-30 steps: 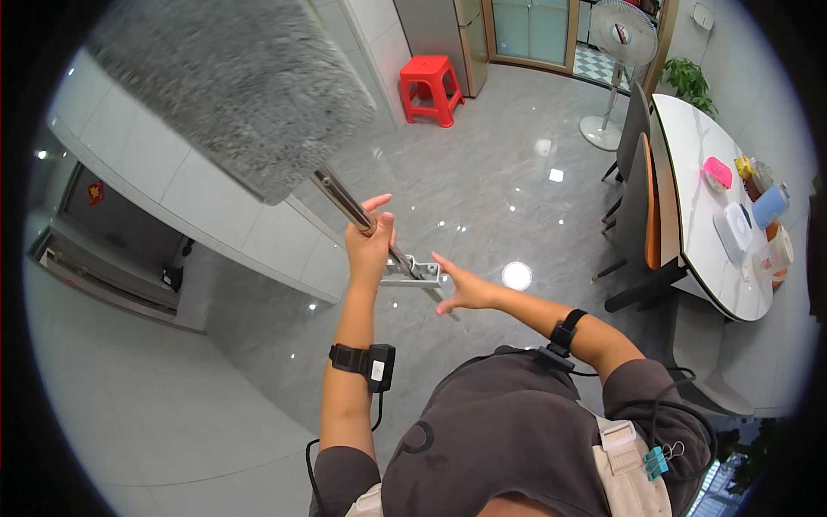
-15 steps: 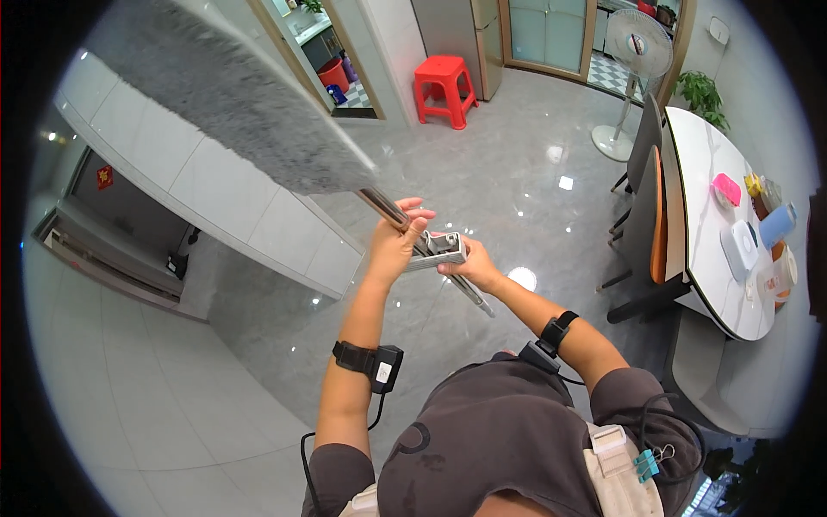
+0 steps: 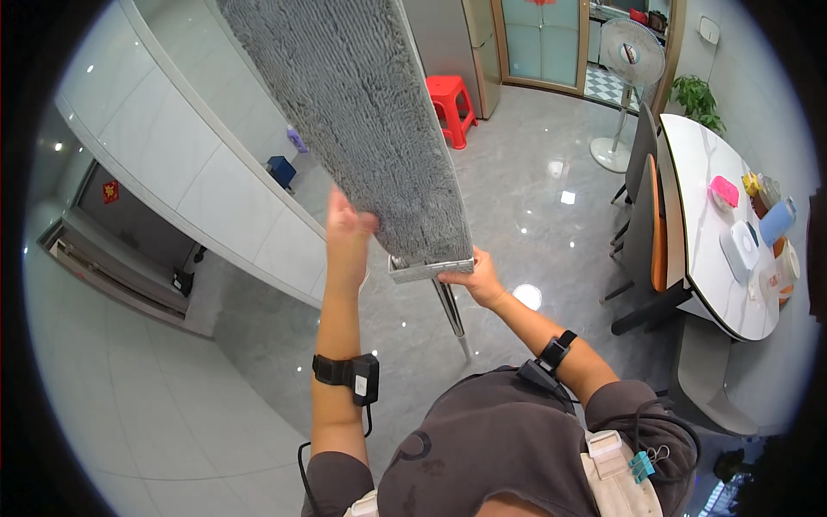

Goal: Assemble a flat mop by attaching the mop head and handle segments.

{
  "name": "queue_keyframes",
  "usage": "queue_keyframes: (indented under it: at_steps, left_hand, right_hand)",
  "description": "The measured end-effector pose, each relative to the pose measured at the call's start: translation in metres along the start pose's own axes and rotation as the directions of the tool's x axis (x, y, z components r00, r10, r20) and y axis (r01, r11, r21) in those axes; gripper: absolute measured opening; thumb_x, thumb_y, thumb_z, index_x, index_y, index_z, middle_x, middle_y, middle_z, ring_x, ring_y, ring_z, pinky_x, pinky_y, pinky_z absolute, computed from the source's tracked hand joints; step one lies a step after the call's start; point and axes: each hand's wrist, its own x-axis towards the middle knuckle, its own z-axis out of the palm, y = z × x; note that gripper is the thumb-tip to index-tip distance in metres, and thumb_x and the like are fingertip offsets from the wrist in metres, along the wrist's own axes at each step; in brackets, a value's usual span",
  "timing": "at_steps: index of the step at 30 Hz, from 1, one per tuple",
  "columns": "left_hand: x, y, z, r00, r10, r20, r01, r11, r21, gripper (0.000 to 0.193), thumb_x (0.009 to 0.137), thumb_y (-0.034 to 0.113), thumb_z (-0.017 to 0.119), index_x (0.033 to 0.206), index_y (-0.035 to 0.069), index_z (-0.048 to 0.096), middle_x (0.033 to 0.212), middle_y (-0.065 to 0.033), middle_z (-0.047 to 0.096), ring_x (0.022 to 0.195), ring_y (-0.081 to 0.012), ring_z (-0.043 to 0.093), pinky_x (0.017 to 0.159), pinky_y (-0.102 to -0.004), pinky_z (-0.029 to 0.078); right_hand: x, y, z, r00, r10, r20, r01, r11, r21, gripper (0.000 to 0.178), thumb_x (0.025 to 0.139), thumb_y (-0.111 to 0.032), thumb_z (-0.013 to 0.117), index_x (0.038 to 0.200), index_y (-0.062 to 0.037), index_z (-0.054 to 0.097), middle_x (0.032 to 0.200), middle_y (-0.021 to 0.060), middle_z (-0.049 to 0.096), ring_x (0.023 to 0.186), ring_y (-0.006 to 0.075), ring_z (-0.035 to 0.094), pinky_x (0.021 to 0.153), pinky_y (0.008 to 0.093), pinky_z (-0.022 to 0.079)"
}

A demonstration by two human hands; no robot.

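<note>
A flat mop is raised head-up in front of me, its long pad of grey ribbed plush facing me. Across the pad's lower end sits a light grey frame, and the metal pole runs down below it. My right hand grips the right end of this frame, thumb in front, the other fingers partly hidden. Beside the pad's left edge is my left hand, off the pole and blurred. One finger points up and the thumb stands apart; nothing shows in it.
At the right stands a white table with containers and a blue cup, chairs along its side. A floor fan and a red stool are farther off. A tiled low wall runs along the left.
The mop head has swung right and turned its plush side toward me, and the pole now hangs steeper. My left hand has let go of the pole and moved left. My right hand keeps the frame.
</note>
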Motion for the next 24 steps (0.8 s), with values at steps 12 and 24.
queue_keyframes:
  at_steps: [12, 24]
  left_hand:
    - [-0.002, -0.003, -0.011, 0.995, -0.066, 0.079, 0.037, 0.944, 0.326, 0.066, 0.057, 0.012, 0.078, 0.109, -0.003, 0.042, 0.101, -0.0119, 0.054, 0.092, -0.0218, 0.053, 0.081, -0.0317, 0.042]
    - [0.004, 0.039, 0.001, 0.968, 0.251, -0.008, -0.245, 0.952, 0.183, 0.056, 0.069, 0.012, 0.069, 0.115, 0.001, 0.039, 0.109, -0.0086, 0.049, 0.101, -0.0215, 0.046, 0.088, -0.0331, 0.037]
  right_hand:
    - [0.002, -0.019, 0.007, 0.999, -0.018, 0.043, 0.017, 1.0, 0.02, 0.039, 0.061, -0.005, 0.073, 0.095, -0.0032, 0.055, 0.088, 0.0016, 0.059, 0.08, 0.0085, 0.054, 0.073, 0.0238, 0.044]
    - [0.005, -0.074, 0.025, 0.974, -0.134, 0.184, 0.156, 0.982, -0.109, 0.047, 0.059, -0.007, 0.075, 0.101, -0.0052, 0.055, 0.097, 0.0034, 0.058, 0.09, 0.0113, 0.053, 0.078, 0.0257, 0.042]
